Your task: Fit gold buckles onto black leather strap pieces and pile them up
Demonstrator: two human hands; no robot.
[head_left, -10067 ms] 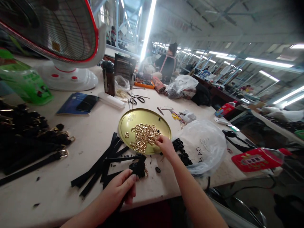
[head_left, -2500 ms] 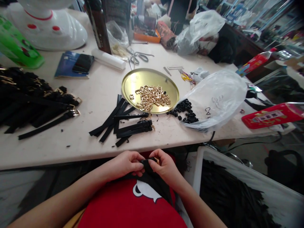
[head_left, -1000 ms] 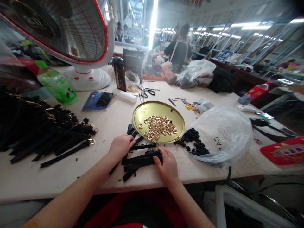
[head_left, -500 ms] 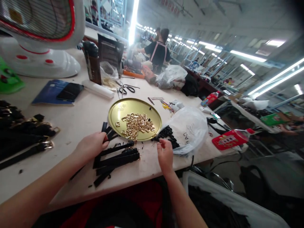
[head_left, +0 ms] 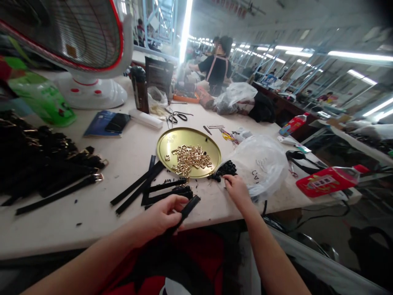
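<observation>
A black strap (head_left: 190, 206) is over the front edge of the table (head_left: 132, 157), pinched between the thumb and fingers of the left hand (head_left: 168, 214), its free end pointing away from the person. The right hand (head_left: 238, 190) is at a heap of small black loops (head_left: 227, 169), thumb and fingertips close together; whether a loop is between them, I cannot tell. The heap lies at the mouth of a clear plastic bag (head_left: 265, 157), and how many loops are inside it is unclear. Just beyond the hands, a round gold tray (head_left: 190, 137) holds a pile of gold buckles (head_left: 193, 157), with one buckle apart toward the left and a small black piece near the far rim. In front of the tray lie straps with buckles on (head_left: 166, 196), and to their left plain straps (head_left: 138, 184) cross one another. Farther left is a large mound of buckled straps (head_left: 55, 159). Toward the back, an orange box (head_left: 186, 98) has contents too blurred to name, and a whitish plastic bag (head_left: 236, 96) bulges nearby. A red bottle (head_left: 322, 182) lies on its side at the right.
</observation>
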